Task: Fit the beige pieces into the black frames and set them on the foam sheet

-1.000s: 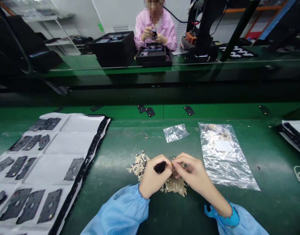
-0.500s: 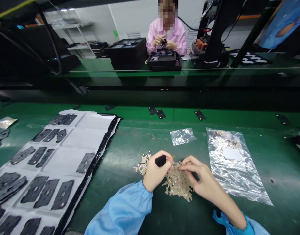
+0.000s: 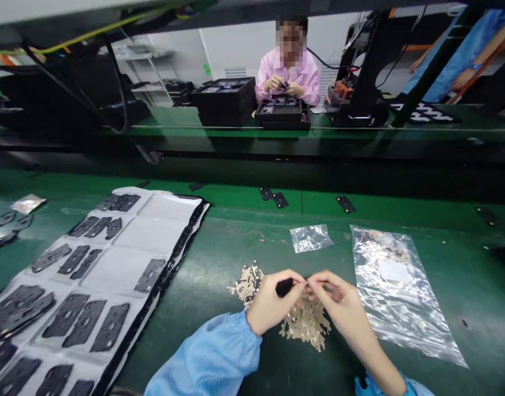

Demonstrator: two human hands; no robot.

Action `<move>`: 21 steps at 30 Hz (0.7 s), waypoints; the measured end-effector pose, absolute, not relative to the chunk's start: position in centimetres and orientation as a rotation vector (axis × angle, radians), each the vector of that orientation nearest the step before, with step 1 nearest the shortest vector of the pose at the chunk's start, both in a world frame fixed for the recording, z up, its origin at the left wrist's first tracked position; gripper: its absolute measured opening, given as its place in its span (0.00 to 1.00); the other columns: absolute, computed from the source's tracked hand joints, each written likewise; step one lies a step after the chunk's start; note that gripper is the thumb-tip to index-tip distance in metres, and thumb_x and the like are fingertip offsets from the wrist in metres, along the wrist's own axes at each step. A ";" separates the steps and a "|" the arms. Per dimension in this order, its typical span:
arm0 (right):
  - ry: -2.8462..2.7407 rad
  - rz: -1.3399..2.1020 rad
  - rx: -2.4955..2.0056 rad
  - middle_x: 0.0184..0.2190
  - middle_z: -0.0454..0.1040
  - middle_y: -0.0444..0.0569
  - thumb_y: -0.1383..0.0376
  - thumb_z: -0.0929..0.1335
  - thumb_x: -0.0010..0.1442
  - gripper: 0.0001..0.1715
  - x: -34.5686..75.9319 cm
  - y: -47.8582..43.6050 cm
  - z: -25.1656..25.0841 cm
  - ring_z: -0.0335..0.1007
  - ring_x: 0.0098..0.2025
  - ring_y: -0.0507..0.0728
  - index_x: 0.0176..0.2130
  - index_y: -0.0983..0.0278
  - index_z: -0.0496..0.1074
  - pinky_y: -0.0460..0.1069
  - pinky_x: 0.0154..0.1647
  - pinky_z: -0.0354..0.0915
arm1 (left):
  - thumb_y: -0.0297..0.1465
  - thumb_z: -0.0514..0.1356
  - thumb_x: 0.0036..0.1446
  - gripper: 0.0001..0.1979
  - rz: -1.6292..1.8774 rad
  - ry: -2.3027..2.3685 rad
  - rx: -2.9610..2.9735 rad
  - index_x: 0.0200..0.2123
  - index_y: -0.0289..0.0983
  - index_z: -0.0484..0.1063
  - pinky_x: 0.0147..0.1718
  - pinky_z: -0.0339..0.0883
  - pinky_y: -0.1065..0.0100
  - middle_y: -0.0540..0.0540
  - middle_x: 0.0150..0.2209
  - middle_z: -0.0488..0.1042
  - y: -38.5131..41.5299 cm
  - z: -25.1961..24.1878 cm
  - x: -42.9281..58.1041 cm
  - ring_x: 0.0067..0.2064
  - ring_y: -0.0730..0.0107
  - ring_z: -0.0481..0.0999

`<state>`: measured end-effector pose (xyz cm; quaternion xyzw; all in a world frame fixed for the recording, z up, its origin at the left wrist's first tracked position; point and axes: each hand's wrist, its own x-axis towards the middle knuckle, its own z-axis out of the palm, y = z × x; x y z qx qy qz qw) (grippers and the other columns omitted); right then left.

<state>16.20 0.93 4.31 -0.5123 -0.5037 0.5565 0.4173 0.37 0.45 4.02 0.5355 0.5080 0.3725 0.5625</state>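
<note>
My left hand (image 3: 272, 301) is closed around a small black part (image 3: 284, 287), mostly covered by my fingers. My right hand (image 3: 342, 301) has its thumb and fingertips pinched together, meeting the fingertips of the left; whatever lies in the pinch is too small to make out. Right below both hands spreads a pile of small beige metal-looking pieces (image 3: 308, 327). To its left, partly behind my left hand, is a smaller heap of similar pieces with dark spots (image 3: 246, 283).
A white compartment tray (image 3: 124, 275) with black plates (image 3: 111, 327) fills the left. A small clear bag (image 3: 311, 238) and a large clear bag (image 3: 400, 308) lie on the green table (image 3: 219, 242). Loose black plates (image 3: 345, 204) lie farther back. Across the bench sits a person in pink (image 3: 288, 77).
My hands have come together, fingertips now meeting above the beige pile. The right hand has lifted from the pile's surface. The whole view has shifted slightly.
</note>
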 end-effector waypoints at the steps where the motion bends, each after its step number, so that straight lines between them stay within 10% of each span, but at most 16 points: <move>1: -1.233 1.371 -1.302 0.27 0.73 0.47 0.56 0.71 0.52 0.13 16.3 1.0 4.3 0.72 0.29 0.55 0.30 0.64 0.73 0.48 0.30 0.72 | 0.32 0.57 0.55 0.07 0.887 1.233 1.331 0.35 0.37 0.72 0.24 0.67 0.73 0.48 0.31 0.75 1.3 4.2 -0.2 0.23 0.75 0.73; 11: -1.197 1.376 -1.228 0.24 0.71 0.46 0.54 0.71 0.51 0.15 16.9 1.3 4.4 0.70 0.26 0.55 0.27 0.64 0.72 0.48 0.26 0.71 | 0.31 0.68 0.44 0.14 0.788 1.816 1.634 0.36 0.33 0.72 0.47 0.64 0.63 0.42 0.40 0.73 24.4 4.4 -8.1 0.43 0.60 0.73; 21: -1.225 1.358 -1.271 0.25 0.71 0.47 0.55 0.70 0.54 0.13 18.0 1.5 3.7 0.71 0.28 0.56 0.29 0.62 0.73 0.47 0.27 0.72 | 0.33 0.56 0.60 0.14 0.660 1.675 1.481 0.47 0.33 0.67 0.37 0.71 0.61 0.43 0.44 0.71 28.5 2.3 -8.2 0.40 0.67 0.74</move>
